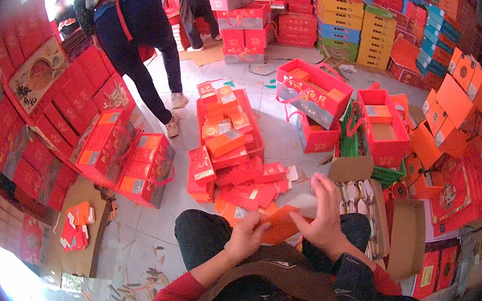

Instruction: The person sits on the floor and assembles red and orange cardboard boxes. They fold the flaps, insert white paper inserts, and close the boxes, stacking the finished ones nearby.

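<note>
Between my hands, above my lap, is a small orange carton [280, 225] with a pale flap at its far right end. My left hand [244, 235] closes on its left end, thumb on top. My right hand [321, 219] grips the near right side with the thumb, while its other fingers point up by the flap and look slightly blurred. Just beyond lie flat red and orange cartons [246, 195] on the floor. Behind them a red basket [257, 125] is heaped with small orange boxes [227, 142]. The inside of the held carton is hidden.
At my right knee stands an open cardboard box [397, 239] of white-wrapped pieces [356, 199]. Red gift bags [321, 95] holding boxes stand ahead right. Stacked red cases [141, 169] are on the left. A person [134, 37] stands beyond them, another bends farther back. Paper scraps litter the floor.
</note>
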`<action>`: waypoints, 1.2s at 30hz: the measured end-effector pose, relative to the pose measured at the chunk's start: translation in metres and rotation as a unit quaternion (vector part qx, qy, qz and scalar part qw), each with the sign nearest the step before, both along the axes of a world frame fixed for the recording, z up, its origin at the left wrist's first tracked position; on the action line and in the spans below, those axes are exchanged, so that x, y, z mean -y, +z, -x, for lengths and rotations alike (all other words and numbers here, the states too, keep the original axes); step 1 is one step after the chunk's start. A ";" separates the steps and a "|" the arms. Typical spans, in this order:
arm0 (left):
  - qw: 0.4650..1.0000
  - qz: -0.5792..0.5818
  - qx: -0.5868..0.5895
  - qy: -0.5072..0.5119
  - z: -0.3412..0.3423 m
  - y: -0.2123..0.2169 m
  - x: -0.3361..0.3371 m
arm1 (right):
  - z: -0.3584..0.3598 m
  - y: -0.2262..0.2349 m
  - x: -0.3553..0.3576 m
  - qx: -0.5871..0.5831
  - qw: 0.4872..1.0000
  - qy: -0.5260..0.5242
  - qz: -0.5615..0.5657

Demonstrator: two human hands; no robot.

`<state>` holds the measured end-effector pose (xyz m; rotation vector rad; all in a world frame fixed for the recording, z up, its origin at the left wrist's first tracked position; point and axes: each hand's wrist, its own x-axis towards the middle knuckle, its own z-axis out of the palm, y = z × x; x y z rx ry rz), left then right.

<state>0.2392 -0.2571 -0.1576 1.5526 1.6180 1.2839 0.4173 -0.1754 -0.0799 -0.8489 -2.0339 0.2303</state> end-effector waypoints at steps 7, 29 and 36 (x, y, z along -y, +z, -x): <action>0.998 0.052 0.010 0.046 -0.003 0.011 -0.005 | -0.017 -0.004 0.003 0.023 0.999 0.025 -0.037; 0.898 -0.054 -0.410 -0.152 -0.010 0.060 0.004 | -0.025 -0.020 -0.003 -0.190 0.820 0.114 0.529; 0.928 -0.063 -0.307 -0.202 -0.010 0.056 0.002 | -0.029 -0.029 -0.006 -0.251 0.783 0.129 0.555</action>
